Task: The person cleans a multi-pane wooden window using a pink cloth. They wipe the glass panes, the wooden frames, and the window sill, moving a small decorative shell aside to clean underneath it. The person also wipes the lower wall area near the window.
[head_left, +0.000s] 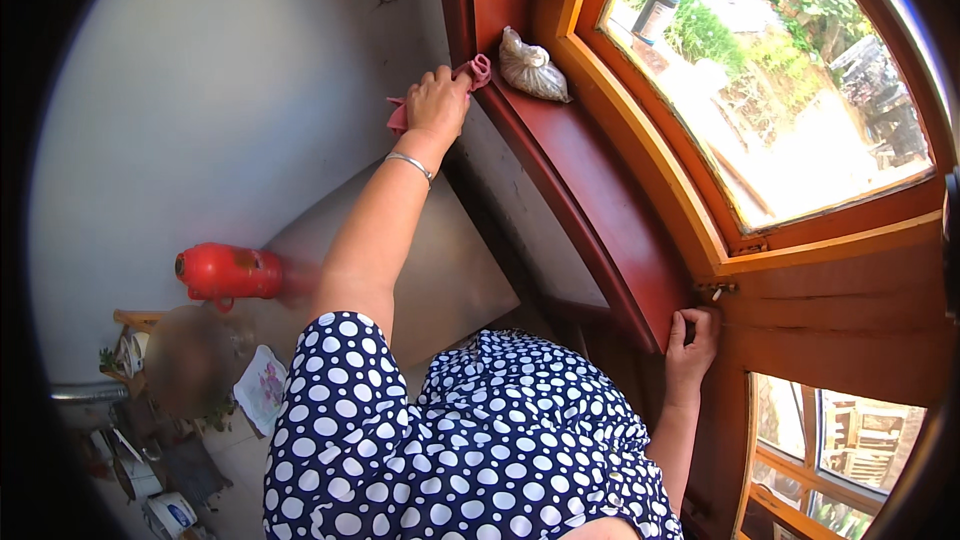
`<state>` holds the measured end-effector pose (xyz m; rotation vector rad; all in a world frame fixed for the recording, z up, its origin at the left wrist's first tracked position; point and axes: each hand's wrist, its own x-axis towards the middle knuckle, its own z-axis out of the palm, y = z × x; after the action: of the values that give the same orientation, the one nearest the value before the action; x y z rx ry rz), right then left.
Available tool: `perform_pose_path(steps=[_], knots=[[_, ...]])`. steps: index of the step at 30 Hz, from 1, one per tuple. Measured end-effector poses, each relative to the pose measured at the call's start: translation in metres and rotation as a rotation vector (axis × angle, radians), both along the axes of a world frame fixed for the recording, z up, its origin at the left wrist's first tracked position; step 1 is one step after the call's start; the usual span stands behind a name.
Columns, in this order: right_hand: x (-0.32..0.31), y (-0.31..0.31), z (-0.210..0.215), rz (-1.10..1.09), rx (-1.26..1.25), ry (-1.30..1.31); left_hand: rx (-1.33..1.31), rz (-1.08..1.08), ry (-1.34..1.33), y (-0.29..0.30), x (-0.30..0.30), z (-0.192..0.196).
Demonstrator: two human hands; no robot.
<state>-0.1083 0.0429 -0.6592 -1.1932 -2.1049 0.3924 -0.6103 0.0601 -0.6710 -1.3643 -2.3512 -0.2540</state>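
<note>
— What did we have closest to us at that moment?

— Our own blue dress with white dots [470, 440], and just past it our right hand [693, 340]. Its fingers were curled over the near end of the dark red windowsill [600, 190], gripping the wood and nothing else; we judged it was there to steady us while we leaned.

— And the other arm?

— It stretched well out along the wall, a thin silver bangle [411, 165] on the wrist. The left hand [437, 100] was closed down on a pink cloth [475, 75], pressing it flat against the far end of the sill, where it met the white wall [230, 80]. Held flat like that, the cloth suited rubbing the wood.

— What sat near the cloth?

— A knotted clear plastic bag [533, 68] of something pale and grainy, just beside the cloth on the sill, apart from our fingers.

— Anything lower down?

— A steel worktop [440, 270] below the sill, with a red flask [225, 272] lying at its left edge. Further off, on the floor, there was clutter we couldn't tell apart.

— And beyond?

— The orange window frame [650, 150], a dark bottle [655, 8] on the outer ledge, and a sunlit garden [800, 90].
</note>
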Motion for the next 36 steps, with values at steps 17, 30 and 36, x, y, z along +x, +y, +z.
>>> perform_pose_path(steps=[17,30,36], knots=[[0.001,0.004,-0.005,0.002,0.017,-0.007,-0.057,-0.267,-0.767,-0.001,0.003,0.029],[0.004,0.004,-0.007,0.003,0.014,-0.018,0.087,-0.589,-0.819,-0.067,0.13,0.016],[0.0,0.0,-0.002,-0.022,-0.004,-0.008,0.478,-0.278,-0.564,-0.037,0.056,0.043]])
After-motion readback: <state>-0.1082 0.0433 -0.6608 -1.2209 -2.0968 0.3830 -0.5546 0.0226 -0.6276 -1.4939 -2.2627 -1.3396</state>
